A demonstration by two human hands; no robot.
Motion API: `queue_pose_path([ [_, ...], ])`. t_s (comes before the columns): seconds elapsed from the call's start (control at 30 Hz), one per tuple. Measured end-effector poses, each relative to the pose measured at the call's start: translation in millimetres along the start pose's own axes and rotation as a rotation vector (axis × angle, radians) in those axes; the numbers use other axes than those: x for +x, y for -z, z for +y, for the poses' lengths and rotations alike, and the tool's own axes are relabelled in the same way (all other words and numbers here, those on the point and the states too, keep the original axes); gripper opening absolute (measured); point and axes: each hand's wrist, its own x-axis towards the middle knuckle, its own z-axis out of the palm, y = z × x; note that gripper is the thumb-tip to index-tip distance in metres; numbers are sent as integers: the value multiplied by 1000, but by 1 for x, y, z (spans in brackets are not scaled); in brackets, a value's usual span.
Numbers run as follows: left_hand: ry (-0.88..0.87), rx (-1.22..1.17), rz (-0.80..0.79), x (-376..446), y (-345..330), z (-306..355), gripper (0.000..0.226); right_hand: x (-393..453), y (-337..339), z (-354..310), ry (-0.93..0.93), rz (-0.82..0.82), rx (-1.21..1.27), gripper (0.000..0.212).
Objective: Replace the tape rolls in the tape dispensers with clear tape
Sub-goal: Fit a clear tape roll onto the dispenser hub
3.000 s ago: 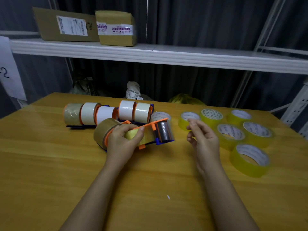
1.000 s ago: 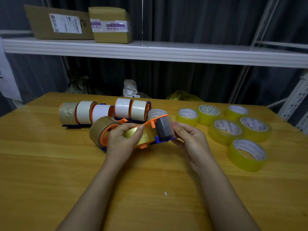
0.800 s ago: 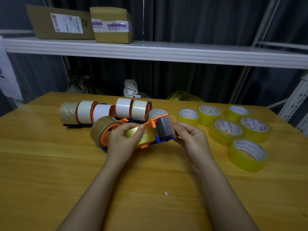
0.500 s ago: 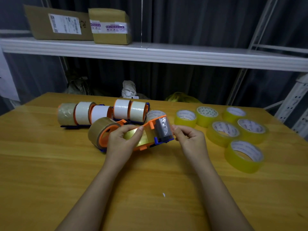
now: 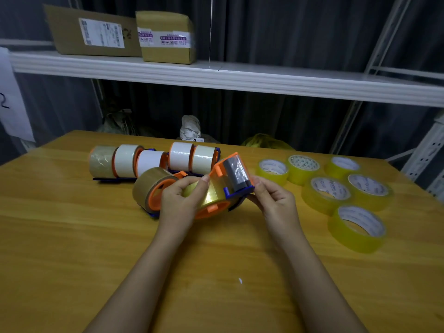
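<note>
Gripping the body of the tape dispenser [image 5: 211, 195], our left hand [image 5: 179, 200] has fingers and thumb curled round its orange frame, thumb tip near the front. Our right hand [image 5: 271, 200] pinches the blue front end beside the grey roller [image 5: 236, 173], fingers closed on that edge. We hold the dispenser just above the bench [image 5: 72, 248], its long axis running from the brown tape roll [image 5: 151, 188] at the left to the roller at the right, tilted upward toward the right.

We judge that the brown roll, lying left of our left hand, must come off its orange hub sideways; the left hand is nearer. The clear tape rolls [image 5: 358, 227] lie flat in a group to the right, well apart from the dispenser and closer to our right hand.

Behind, more dispensers [image 5: 153, 161] with rolls stand in a row. Two cardboard boxes [image 5: 165, 37] sit on the shelf [image 5: 264, 80] above.
</note>
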Motion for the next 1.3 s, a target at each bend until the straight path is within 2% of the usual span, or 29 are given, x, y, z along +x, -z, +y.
queue_pose_path([
  [0.13, 66, -11, 32, 1, -1, 0, 11, 1, 5, 3, 86, 75, -79, 20],
  [0.23, 104, 0, 41, 1, -2, -1, 12, -1, 3, 0, 107, 24, -75, 21],
  [0.4, 141, -20, 43, 3, -1, -3, 20, -2, -3, 7, 35, -43, -82, 28],
  [0.57, 163, 8, 43, 7, -1, -5, 22, -2, -7, 6, -167, -162, 96, 39],
  [0.63, 163, 9, 17, 7, -1, -5, 30, -3, -6, 3, -159, -192, 40, 43],
  [0.77, 146, 12, -107, 4, -4, -6, 48, -5, -8, 6, -142, -251, -190, 103],
  [0.83, 246, -50, -182, 2, -6, -1, 46, -6, -10, 15, -120, -235, -320, 130],
  [0.93, 318, -81, -295, 0, -8, 0, 39, -7, -11, 19, -128, -165, -391, 146],
  [0.97, 301, -82, -327, -1, -8, 2, 33, -7, -10, 20, -130, -143, -405, 148],
  [1.13, 269, -97, -385, -6, -2, 10, 36, -4, -7, 17, -120, -142, -368, 141],
  [1.3, 57, -54, -412, -5, 16, 30, 33, 8, -19, 0, -193, -169, -98, 138],
])
